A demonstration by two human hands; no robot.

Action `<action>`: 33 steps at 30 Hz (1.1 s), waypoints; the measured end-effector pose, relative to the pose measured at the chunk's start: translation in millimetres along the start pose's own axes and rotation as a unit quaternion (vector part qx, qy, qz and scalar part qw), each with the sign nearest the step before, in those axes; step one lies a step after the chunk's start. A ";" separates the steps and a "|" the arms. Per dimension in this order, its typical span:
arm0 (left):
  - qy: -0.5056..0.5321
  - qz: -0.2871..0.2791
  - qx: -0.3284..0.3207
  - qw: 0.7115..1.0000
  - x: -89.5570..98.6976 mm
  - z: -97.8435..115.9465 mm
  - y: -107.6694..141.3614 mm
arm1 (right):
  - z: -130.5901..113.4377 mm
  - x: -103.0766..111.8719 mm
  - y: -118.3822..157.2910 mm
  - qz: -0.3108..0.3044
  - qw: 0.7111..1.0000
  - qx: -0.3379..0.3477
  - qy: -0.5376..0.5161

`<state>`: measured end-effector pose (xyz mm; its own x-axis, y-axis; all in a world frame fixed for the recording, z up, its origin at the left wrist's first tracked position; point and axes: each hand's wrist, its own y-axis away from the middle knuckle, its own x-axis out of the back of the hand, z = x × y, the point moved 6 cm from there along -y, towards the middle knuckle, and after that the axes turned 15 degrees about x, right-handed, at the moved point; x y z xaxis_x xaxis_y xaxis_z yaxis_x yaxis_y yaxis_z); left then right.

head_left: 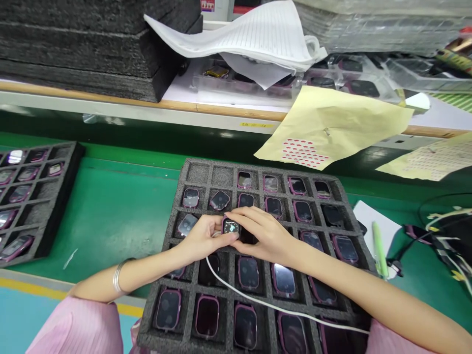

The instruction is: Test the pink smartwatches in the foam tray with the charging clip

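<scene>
A small smartwatch [231, 226] with a lit dial is held between both hands, above a dark foam tray [151, 322]. My left hand [206, 236] grips its left and lower edge, the thumb at the screen's lower part. My right hand [263, 231] closes on its top and right side. A white cable [254, 299] runs from under my left hand across the tray to the lower right; its end is hidden by the fingers. Purple-framed watches [248, 272] lie in most tray compartments, and two compartments at the back left hold nothing.
Another foam tray [40, 221] of watches sits at the left. Black foam blocks [81, 49], white papers [250, 34] and clear plastic trays [354, 81] occupy the shelf. Yellow paper [332, 128] hangs from its edge. A green pen [379, 250] and tangled cables [446, 241] lie right.
</scene>
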<state>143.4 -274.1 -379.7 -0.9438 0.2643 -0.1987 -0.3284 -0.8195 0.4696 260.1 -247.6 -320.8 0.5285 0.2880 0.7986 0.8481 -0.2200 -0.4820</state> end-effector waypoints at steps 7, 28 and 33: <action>0.011 -0.016 0.011 1.000 -1.3 0.6 -0.1 | 4.5 -1.3 1.2 0.012 0.999 -0.020 -0.040; 0.014 -0.030 0.004 0.999 -2.6 0.3 0.0 | 1.7 0.0 4.4 0.017 1.000 -0.012 0.003; 0.010 -0.030 0.002 1.000 -1.4 -2.0 -1.2 | 2.8 0.5 4.4 0.019 1.000 -0.016 -0.003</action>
<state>145.2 -274.5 -381.6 -0.9217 0.3015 -0.2442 -0.3838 -0.8008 0.4599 264.2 -245.8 -323.6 0.5611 0.2834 0.7777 0.8255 -0.2602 -0.5008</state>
